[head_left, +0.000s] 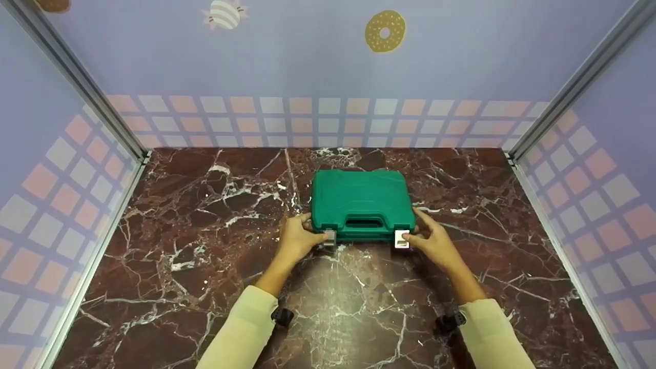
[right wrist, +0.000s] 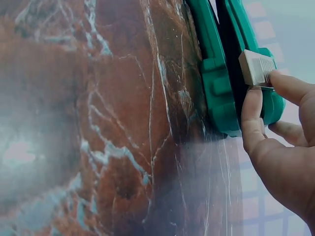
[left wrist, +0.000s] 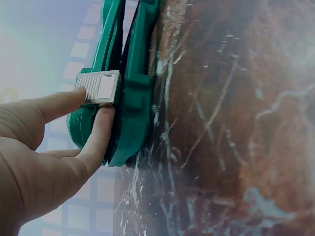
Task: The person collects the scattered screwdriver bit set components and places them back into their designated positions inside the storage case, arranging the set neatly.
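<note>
A green plastic carrying case [head_left: 361, 195] lies flat on the marble-patterned table, its handle side facing me. Two metal latches sit on that side. At the left latch [left wrist: 101, 87], my left hand [head_left: 298, 237] has its thumb on the plate and a finger against its edge, pinching it. My right hand [head_left: 433, 241] pinches the right latch [right wrist: 257, 69] the same way, thumb on the ridged face and a finger beneath. Both latch plates stick out from the case. A dark gap shows between its two halves in the wrist views. The inside is hidden.
The marble-patterned table [head_left: 205, 277] is bounded by a tiled-print back wall [head_left: 287, 66] and side walls with pale metal edging [head_left: 92, 271]. Dark straps [head_left: 282, 316] sit at both sleeve cuffs.
</note>
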A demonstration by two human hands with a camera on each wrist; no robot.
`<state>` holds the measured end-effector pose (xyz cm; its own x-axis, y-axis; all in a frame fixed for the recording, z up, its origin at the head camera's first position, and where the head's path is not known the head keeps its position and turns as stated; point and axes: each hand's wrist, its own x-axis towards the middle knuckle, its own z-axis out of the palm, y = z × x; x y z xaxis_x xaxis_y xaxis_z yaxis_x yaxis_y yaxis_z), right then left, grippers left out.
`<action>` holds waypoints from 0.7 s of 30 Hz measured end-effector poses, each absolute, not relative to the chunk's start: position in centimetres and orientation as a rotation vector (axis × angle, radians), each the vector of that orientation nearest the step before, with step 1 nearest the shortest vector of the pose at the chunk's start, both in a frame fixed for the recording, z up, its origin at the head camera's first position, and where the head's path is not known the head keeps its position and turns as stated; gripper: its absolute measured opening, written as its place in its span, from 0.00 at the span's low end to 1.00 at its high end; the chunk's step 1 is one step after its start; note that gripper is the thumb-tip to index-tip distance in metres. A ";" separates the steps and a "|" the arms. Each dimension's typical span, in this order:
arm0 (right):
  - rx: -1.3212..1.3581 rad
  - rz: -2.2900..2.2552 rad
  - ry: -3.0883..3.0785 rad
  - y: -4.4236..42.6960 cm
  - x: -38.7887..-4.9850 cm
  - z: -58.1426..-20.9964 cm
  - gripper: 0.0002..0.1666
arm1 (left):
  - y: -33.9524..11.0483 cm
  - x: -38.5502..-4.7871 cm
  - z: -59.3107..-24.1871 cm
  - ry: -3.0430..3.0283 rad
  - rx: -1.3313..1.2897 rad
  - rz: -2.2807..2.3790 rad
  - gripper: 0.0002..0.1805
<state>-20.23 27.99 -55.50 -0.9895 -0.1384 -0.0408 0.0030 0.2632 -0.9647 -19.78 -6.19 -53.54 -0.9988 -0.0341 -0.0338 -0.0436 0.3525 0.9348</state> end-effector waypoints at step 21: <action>-0.125 -1.302 2.788 27.4 -20.0 -56.0 0.52 | -5.4 -19.2 -54.4 2.792 -0.121 1.537 0.35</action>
